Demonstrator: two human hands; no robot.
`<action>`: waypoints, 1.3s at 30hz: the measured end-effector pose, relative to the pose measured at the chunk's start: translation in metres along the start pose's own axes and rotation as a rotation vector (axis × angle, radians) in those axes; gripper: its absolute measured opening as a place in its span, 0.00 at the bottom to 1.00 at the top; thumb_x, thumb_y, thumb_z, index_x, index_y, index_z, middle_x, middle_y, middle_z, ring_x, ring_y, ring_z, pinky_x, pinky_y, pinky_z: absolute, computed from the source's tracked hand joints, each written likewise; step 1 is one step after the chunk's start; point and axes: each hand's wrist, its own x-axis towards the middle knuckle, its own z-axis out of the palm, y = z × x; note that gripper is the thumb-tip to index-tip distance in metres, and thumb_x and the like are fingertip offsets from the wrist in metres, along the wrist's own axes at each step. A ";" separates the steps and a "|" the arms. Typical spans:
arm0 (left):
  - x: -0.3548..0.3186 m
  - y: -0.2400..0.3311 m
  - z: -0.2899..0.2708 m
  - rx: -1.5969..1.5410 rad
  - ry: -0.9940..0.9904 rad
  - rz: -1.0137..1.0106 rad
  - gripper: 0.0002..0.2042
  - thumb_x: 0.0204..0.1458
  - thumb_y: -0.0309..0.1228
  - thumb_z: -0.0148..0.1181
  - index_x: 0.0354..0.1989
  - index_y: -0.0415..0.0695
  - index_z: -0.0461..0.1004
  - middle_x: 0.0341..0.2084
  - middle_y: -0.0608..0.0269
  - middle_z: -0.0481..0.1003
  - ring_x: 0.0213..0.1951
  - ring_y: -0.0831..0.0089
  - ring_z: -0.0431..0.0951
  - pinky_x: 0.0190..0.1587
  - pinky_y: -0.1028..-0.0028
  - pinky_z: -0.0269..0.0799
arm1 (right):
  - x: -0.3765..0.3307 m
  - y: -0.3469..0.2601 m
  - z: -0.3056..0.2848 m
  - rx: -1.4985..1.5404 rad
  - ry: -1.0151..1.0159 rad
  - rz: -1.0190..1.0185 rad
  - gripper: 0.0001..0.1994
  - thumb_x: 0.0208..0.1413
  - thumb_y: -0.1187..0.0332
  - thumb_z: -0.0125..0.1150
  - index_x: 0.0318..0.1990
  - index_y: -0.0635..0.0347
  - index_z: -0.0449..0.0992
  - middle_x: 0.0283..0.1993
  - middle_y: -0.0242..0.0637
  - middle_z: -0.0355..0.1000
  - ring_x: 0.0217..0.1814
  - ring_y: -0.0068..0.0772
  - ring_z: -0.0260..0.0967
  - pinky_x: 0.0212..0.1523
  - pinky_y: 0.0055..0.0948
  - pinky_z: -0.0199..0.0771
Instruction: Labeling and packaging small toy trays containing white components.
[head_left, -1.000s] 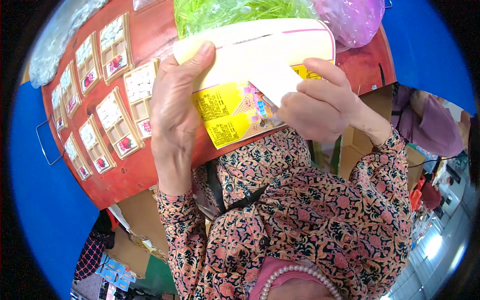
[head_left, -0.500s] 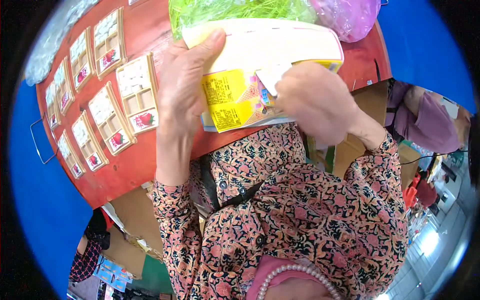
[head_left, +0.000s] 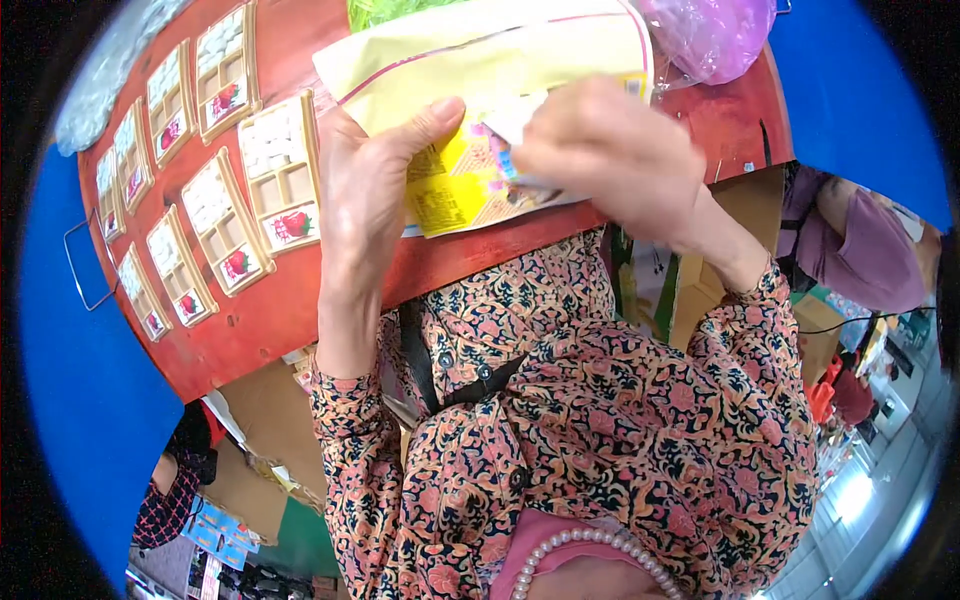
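Note:
Yellow-and-cream printed sheets (head_left: 560, 45) lie at the table's near edge, their lower part covered with small print and colourful pictures. My left hand (head_left: 365, 170) grips them at the left, its thumb pressed flat on top and the other fingers hidden underneath. Over their right half is my right hand (head_left: 615, 150), closed and smeared by motion. A white paper flap (head_left: 512, 120) sticks out from its curled fingers. Beside my left hand, several small wooden trays (head_left: 284, 187) stand in two rows, each with white pieces at one end and a strawberry-picture card at the other.
The red table (head_left: 270, 320) has a rounded rim. Behind the sheets are bright green strands in clear plastic (head_left: 400, 12) and a pink plastic bag (head_left: 710, 40). Clear plastic wrap (head_left: 100, 90) lies at the far left. Another person's purple clothing (head_left: 870, 250) shows at right.
The sheets have tilted and shifted a little toward me and to the left, covering more of the green strands. My right hand has moved left and up with the flap.

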 end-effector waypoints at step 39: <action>0.015 -0.009 -0.003 0.063 0.050 0.089 0.15 0.47 0.26 0.60 0.43 0.32 0.69 0.34 0.56 0.75 0.32 0.74 0.76 0.38 0.76 0.73 | -0.014 -0.041 0.000 -0.220 0.142 0.409 0.13 0.36 0.71 0.70 0.32 0.59 0.76 0.24 0.29 0.59 0.24 0.24 0.57 0.21 0.21 0.55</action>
